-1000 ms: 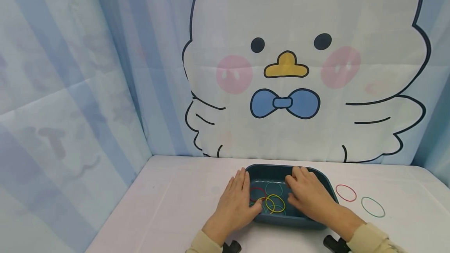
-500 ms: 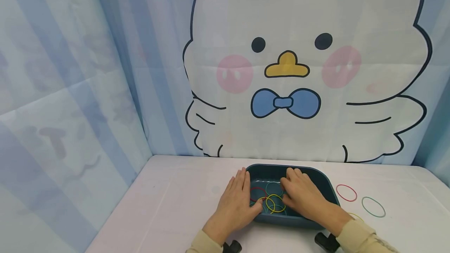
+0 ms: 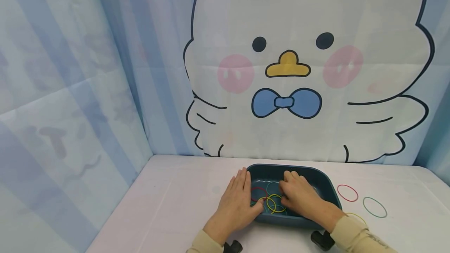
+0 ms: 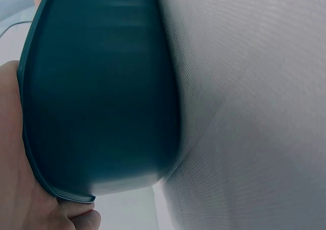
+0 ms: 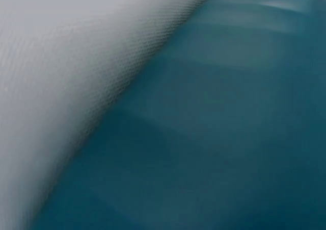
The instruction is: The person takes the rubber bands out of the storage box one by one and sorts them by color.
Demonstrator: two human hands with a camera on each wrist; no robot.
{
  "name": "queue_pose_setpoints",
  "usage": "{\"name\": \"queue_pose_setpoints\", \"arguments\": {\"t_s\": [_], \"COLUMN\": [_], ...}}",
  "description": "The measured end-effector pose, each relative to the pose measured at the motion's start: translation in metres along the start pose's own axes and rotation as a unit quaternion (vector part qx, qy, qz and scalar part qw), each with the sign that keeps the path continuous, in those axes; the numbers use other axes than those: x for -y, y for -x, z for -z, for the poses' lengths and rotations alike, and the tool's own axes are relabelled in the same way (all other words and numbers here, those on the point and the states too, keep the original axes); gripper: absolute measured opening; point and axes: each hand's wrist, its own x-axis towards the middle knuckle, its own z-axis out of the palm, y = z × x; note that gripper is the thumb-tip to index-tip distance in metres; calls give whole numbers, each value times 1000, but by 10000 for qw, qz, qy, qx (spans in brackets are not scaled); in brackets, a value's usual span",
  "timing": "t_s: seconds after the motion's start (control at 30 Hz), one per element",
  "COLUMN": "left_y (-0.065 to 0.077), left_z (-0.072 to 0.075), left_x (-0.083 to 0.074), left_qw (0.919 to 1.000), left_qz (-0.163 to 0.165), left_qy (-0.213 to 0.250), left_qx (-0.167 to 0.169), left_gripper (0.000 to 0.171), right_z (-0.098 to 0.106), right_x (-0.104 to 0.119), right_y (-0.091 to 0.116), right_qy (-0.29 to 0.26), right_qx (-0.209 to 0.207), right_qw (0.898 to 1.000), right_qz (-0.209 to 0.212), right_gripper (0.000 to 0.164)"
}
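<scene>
A single teal tray (image 3: 286, 221) sits on the white table (image 3: 168, 206). The left hand (image 3: 234, 210), fingers straight, lies along the tray's left rim; the right hand (image 3: 303, 197) curls inside it, any grip hidden. Inside: two yellow bands (image 3: 267, 203), one red band (image 3: 258, 187), uncountable green bands (image 3: 268, 184). Right of the tray: three loose bands (image 3: 369, 197).

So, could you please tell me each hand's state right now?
Left hand: open, resting against the tray.
Right hand: curled over the tray; whether it holds anything cannot be told.
</scene>
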Motion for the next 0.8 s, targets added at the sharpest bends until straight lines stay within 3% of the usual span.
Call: {"name": "queue_pose_setpoints", "arguments": {"t_s": [0.33,0.8], "left_y": [0,1], "left_z": [0,1], "left_x": [1,-1], "left_qw": [10000,10000], "left_qz": [-36,29], "left_qy": [-39,21], "left_qx": [-32,-15], "left_gripper": [84,84], "right_z": [-6,-10], "right_x": [0,2], "right_y": [-2,-3], "right_qy": [-73,46], "right_qx": [275,196], "right_qw": [9996,9998], "right_qz": [3,-21], "right_gripper": [24,22]}}
